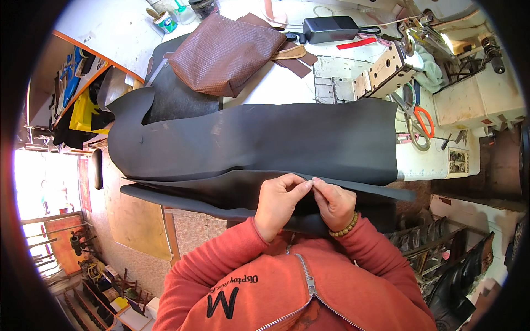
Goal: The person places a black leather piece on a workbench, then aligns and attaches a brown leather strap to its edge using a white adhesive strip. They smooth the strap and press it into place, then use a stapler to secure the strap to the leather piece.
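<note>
A large black sheet (pixel 254 138) of smooth, leather-like material lies across the white table and hangs folded over its near edge toward my body. My left hand (pixel 277 205) is closed in a pinch at the folded edge, thumb against forefinger. Beside it, almost touching, my right hand (pixel 335 205) pinches the same edge, with a beaded bracelet (pixel 346 225) at its wrist. A narrow dark grey strip (pixel 381 191) of the edge runs out to the right past my right hand. Whatever sits between the fingertips is too small to make out.
A brown woven-pattern leather piece (pixel 226 52) lies behind the sheet. A sewing machine (pixel 386 71) stands at the back right, near orange-handled scissors (pixel 424 122). A black power adapter (pixel 330 28) and a red strip (pixel 356 43) lie at the back. Black boots (pixel 455 287) stand lower right.
</note>
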### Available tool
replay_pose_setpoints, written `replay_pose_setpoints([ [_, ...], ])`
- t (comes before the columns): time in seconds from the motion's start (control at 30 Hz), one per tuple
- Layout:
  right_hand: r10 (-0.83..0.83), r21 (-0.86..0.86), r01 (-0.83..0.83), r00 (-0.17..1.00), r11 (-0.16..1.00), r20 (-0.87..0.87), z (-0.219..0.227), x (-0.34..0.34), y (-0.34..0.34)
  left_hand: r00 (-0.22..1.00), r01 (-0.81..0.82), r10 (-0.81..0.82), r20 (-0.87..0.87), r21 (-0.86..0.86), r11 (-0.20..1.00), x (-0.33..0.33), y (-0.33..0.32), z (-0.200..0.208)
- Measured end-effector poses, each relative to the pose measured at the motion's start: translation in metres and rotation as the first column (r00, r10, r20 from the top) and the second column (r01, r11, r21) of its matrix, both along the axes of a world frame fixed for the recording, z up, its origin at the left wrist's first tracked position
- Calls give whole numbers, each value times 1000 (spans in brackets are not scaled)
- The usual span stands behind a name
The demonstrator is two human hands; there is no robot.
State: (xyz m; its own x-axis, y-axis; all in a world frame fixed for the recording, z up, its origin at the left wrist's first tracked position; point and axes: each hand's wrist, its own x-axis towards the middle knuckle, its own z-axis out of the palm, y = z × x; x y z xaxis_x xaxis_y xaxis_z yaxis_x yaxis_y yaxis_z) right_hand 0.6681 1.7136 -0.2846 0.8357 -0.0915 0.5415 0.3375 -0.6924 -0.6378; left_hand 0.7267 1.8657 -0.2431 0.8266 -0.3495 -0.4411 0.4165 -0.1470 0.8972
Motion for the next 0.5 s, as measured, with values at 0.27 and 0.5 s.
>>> replay_pose_setpoints([
  [0.27, -1, -34, 2, 999, 999, 36, 1, 5, -1, 997, -47, 44, -67, -46, 998, -2, -2, -5],
  [0.5, -9, -37, 10, 999, 999, 49, -2, 9, -2, 999, -25, 24, -25, -35, 999, -1, -2, -15],
])
